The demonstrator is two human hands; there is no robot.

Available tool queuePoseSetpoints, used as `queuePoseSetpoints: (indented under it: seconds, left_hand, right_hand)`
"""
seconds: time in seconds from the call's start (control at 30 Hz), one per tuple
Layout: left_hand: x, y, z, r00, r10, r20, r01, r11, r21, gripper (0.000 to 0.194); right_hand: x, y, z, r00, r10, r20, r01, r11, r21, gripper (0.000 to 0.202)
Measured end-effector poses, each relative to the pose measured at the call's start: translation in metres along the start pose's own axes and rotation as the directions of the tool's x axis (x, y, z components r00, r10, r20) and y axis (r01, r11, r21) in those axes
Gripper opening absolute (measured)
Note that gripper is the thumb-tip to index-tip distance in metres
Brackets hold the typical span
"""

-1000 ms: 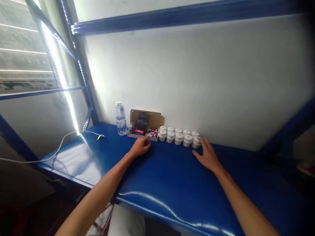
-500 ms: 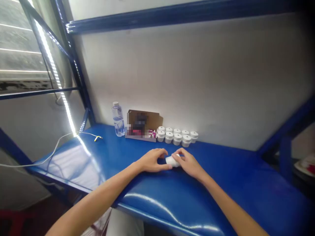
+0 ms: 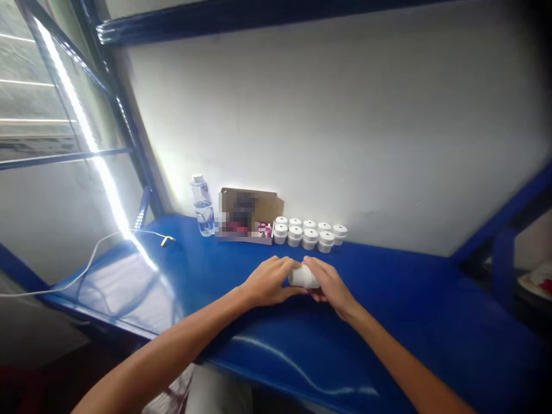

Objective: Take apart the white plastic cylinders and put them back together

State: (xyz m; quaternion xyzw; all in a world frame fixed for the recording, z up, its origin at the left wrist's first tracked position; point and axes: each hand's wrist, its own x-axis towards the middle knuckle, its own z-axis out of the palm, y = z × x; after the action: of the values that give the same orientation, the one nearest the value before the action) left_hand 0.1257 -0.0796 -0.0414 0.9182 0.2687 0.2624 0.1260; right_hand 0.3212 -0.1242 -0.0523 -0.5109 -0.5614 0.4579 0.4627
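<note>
Things on the worktop [image 3: 431,322], placed from the cardboard box [image 3: 248,215]

The box stands at the back of the worktop against the wall. Just left of it stands a water bottle [image 3: 200,205]; farther left a cable [image 3: 99,253] trails across the worktop to its left edge. Just right of the box sit the small jars [image 3: 308,233] in two rows, also along the wall. Before the box, nearer the person, a single jar [image 3: 304,277] lies between the left hand [image 3: 269,282] and the right hand [image 3: 330,283], both touching it, the left on its left, the right on its right.
</note>
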Motion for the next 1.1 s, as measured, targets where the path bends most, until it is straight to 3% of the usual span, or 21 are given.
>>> queuePoseSetpoints:
  seconds: [0.1,0.17,0.23,0.3,0.4,0.47,0.53,0.63,0.7,0.8,0.87,0.97,1.1]
  left_hand:
    - [0.003,-0.002,-0.002,0.972,-0.223,-0.076,0.195,0.942,-0.273,0.046]
    - [0.006,-0.006,-0.001,0.93,-0.365,-0.043,0.299,0.819,-0.489,0.05]
    - [0.009,-0.008,0.003,0.9,-0.434,0.036,0.351,0.672,-0.653,0.053]
    - [0.011,-0.011,0.008,0.878,-0.469,0.097,0.374,0.544,-0.752,0.055]
    - [0.012,-0.017,0.009,0.827,-0.534,0.178,0.41,0.356,-0.84,0.059]
    - [0.013,-0.023,0.004,0.783,-0.593,0.19,0.395,0.238,-0.887,0.058]
    - [0.014,-0.029,-0.005,0.753,-0.639,0.157,0.331,0.163,-0.929,0.046]
    - [0.014,-0.037,-0.018,0.752,-0.647,0.129,0.251,0.099,-0.963,0.027]
    - [0.014,-0.039,-0.022,0.766,-0.633,0.11,0.237,0.119,-0.964,0.029]
    - [0.014,-0.041,-0.021,0.794,-0.601,0.089,0.271,0.219,-0.937,0.034]
    - [0.012,-0.043,-0.017,0.808,-0.583,0.086,0.335,0.335,-0.881,0.034]
    - [0.01,-0.048,-0.014,0.814,-0.58,0.032,0.443,0.585,-0.68,0.04]
    - [0.005,-0.058,-0.017,0.868,-0.479,-0.133,0.432,0.859,-0.273,0.034]
  right_hand:
    - [-0.002,-0.006,-0.004,0.957,-0.288,-0.025,0.278,0.942,-0.186,0.036]
    - [-0.002,-0.009,-0.007,0.864,-0.501,0.054,0.487,0.803,-0.345,0.033]
    - [-0.001,-0.009,-0.01,0.773,-0.616,0.148,0.611,0.662,-0.434,0.038]
    - [0.002,-0.006,-0.013,0.724,-0.659,0.204,0.661,0.578,-0.479,0.045]
    - [0.01,0.002,-0.025,0.68,-0.715,0.163,0.655,0.492,-0.573,0.044]
    - [0.017,0.008,-0.041,0.657,-0.752,0.054,0.59,0.469,-0.658,0.036]
    - [0.024,0.015,-0.063,0.645,-0.756,-0.111,0.464,0.502,-0.73,0.029]
    - [0.034,0.031,-0.099,0.634,-0.674,-0.379,0.221,0.628,-0.746,0.033]
    - [0.04,0.047,-0.118,0.669,-0.558,-0.491,0.036,0.683,-0.729,0.033]
    - [0.048,0.069,-0.135,0.731,-0.427,-0.532,-0.091,0.712,-0.696,0.035]
    - [0.052,0.08,-0.139,0.781,-0.393,-0.485,-0.071,0.716,-0.694,0.04]
    - [0.055,0.087,-0.14,0.825,-0.422,-0.377,0.028,0.696,-0.717,0.044]
    - [0.054,0.081,-0.138,0.795,-0.452,-0.404,0.008,0.674,-0.739,0.055]
